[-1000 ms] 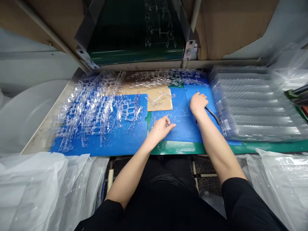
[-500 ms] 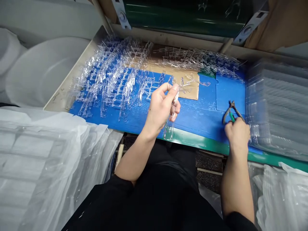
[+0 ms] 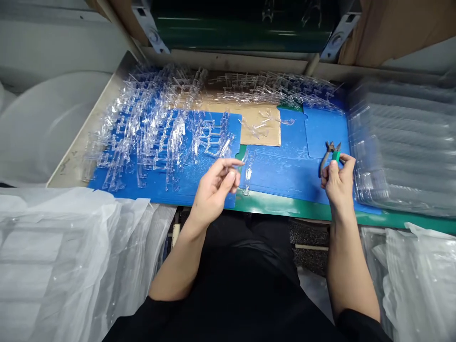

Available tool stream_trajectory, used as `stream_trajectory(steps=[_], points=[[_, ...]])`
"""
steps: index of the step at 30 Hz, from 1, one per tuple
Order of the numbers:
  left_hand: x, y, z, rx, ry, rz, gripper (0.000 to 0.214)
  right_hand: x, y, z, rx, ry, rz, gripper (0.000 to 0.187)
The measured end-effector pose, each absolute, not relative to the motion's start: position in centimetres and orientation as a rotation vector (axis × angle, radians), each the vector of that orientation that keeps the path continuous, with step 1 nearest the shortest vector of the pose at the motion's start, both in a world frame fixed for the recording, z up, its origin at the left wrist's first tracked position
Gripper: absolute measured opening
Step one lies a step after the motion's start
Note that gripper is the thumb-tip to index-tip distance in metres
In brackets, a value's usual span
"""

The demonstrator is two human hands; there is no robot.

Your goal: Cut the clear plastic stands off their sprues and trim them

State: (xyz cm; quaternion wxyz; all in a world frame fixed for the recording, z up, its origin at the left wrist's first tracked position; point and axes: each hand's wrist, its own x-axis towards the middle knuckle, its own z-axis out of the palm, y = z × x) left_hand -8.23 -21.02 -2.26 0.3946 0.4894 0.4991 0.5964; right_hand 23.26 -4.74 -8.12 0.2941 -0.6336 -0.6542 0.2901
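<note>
Two bare hands: one on each side of the bench's near middle, at the ends of two black sleeves [image 3: 164, 316].
Left hand [image 3: 213, 192]: forefinger stretched out, thumb a narrow gap below it; whether they pinch any plastic, I cannot tell.
Clear piece [image 3: 247, 178]: one, long and slim, just beside the left fingertips, pointing toward the near edge; contact unclear.
Right hand [image 3: 340, 183]: fingers curled around one pair of cutters [image 3: 336, 156].
Cutters' make: green showing on one handle, two dark tips spread apart and pointing toward the back.
Blue sheets [image 3: 285, 166]: at least two, flat on one green bench top [image 3: 270, 203].
Cardboard [image 3: 272, 138]: one tan piece behind the left hand, bearing at least two loose clear parts [image 3: 260, 129].
Clear frames [image 3: 142, 128]: two heaps, left and back, too tangled to count.
Clear trays [image 3: 402, 147]: one stack, right of the cutters.
White bags [image 3: 53, 261]: two piles, one at each side.
Green belt [image 3: 242, 38]: one, above the back edge, between two metal brackets [image 3: 153, 34].
</note>
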Motion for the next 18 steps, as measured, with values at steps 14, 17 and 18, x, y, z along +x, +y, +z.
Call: stream_trajectory(steps=[14, 17, 18], points=[[-6.3, -23.4, -0.8, 2.322, 1.482, 1.232, 0.014, 18.2, -18.9, 1.2, -0.988, -2.318, 0.73, 0.018], [-6.1, -23.3, -1.0, 2.34, 1.495, 1.274, 0.015, 17.8, -19.6, 2.0, -0.941, -2.412, 0.59, 0.025], [-6.1, -23.3, -1.1, 2.347, 1.495, 1.296, 0.014, 17.8, -19.7, 2.2, -0.942, -2.425, 0.572, 0.027]])
